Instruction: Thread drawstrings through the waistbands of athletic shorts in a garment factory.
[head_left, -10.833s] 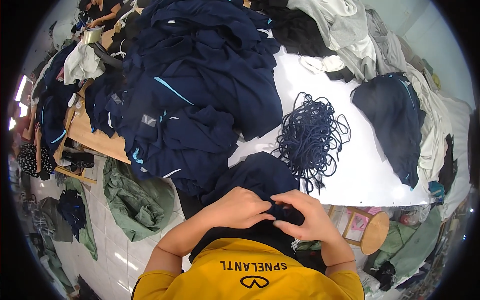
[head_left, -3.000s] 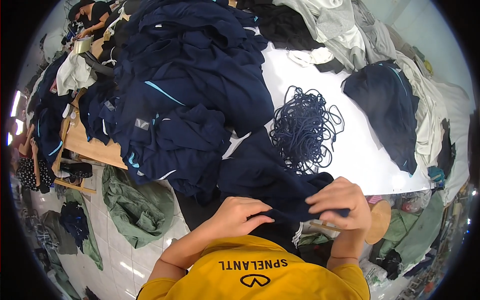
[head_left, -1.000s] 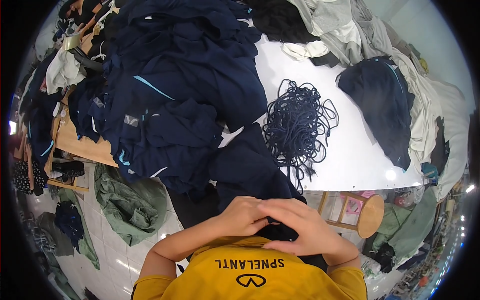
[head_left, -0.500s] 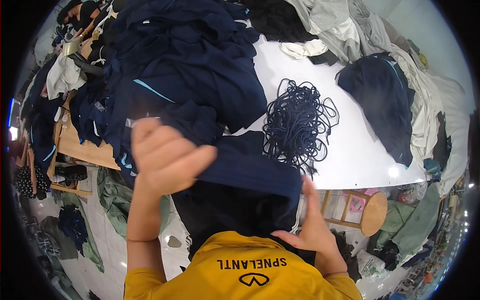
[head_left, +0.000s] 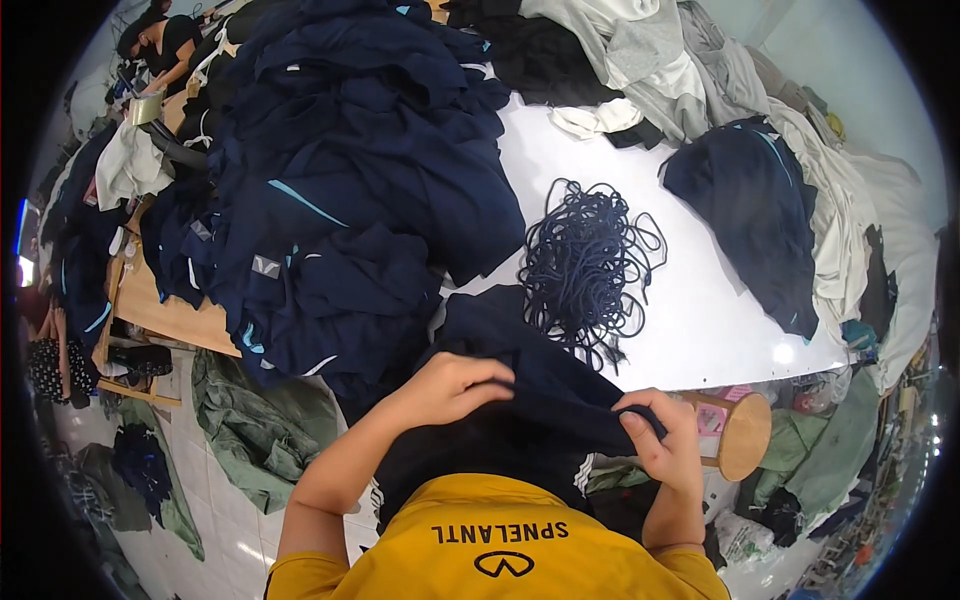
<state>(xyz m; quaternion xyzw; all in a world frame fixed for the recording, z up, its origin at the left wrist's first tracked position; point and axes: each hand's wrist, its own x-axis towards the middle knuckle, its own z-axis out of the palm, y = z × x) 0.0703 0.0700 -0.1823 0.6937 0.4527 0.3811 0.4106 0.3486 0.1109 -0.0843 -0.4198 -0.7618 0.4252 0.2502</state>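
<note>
Navy garment (head_left: 545, 385) drapes off the near edge of a white surface (head_left: 700, 325) toward the lap of a person in a yellow shirt (head_left: 500, 525), its right end pinched between the thumb and fingers of the right hand (head_left: 668, 438). The left hand (head_left: 448, 388) hovers at the garment's left part, fingers curled; whether they grip the fabric cannot be told. Just beyond lies a tangled heap of navy cords (head_left: 585, 265), between a large pile of navy clothes (head_left: 370, 150) at left and another dark garment (head_left: 750, 225) at right.
</note>
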